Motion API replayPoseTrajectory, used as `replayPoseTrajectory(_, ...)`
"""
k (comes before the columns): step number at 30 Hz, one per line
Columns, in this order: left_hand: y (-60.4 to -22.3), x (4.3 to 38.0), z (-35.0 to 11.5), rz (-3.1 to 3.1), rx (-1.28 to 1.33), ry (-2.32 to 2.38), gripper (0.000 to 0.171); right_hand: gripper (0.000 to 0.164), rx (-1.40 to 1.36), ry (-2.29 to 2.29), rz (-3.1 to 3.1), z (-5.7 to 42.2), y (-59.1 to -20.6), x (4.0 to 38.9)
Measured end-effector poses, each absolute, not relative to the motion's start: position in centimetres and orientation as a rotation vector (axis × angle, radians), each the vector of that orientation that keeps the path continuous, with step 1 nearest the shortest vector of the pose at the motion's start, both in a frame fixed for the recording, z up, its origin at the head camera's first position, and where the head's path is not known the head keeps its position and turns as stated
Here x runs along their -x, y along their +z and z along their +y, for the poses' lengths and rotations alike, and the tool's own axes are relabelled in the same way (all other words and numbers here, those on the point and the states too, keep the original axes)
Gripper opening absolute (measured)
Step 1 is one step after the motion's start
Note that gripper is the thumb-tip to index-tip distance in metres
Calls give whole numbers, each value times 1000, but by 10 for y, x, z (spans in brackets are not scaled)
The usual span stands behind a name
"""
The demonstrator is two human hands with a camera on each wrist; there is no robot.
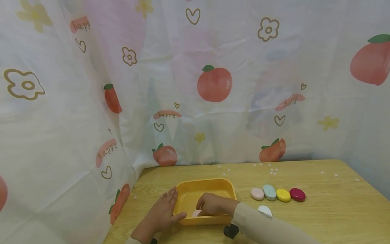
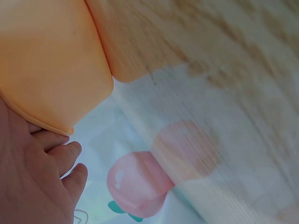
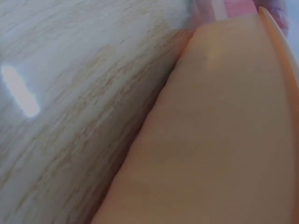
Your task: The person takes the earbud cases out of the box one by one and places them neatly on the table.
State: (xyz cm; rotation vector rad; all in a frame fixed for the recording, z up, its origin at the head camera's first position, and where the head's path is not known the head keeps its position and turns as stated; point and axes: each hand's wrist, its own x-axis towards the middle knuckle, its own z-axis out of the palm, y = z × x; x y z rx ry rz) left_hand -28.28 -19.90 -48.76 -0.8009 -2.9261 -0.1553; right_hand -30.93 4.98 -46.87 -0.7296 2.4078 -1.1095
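A yellow plastic tray (image 1: 207, 221) with raised walls stands on the table. My left hand (image 1: 163, 210) lies against its left rim, fingers extended along the edge and thumb at the front corner. In the left wrist view, the fingers (image 2: 65, 154) rest at the rim of the tray (image 2: 56, 60). My right hand (image 1: 213, 204) reaches down into the tray, its curled fingers pinching a pale pink oval piece (image 1: 196, 213) near the front wall. Part of that piece is hidden behind the hand and wall. The right wrist view shows mainly the tray's outer side (image 3: 210, 121).
Right of the tray, a row holds a pale pink oval (image 1: 257, 194), a light blue one (image 1: 269, 192), a yellow one (image 1: 283, 195) and a dark red one (image 1: 297, 194). A white piece (image 1: 265, 210) lies by the right sleeve. A patterned curtain (image 1: 237, 135) hangs behind.
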Motion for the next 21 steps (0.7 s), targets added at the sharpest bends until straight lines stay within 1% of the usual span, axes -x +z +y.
replayPoseTrajectory(6,-489,283,-200,-2925,797,-156,92,19,716,-1192,2331,54,-470,310)
replayPoseTrajectory(14,-491,284,-200,-2922,801,-168,92,30,641,-1288,2242,60,-470,312)
replayPoseTrajectory(21,-491,284,-200,-2918,802,-158,92,27,613,-1305,2286,63,-470,314)
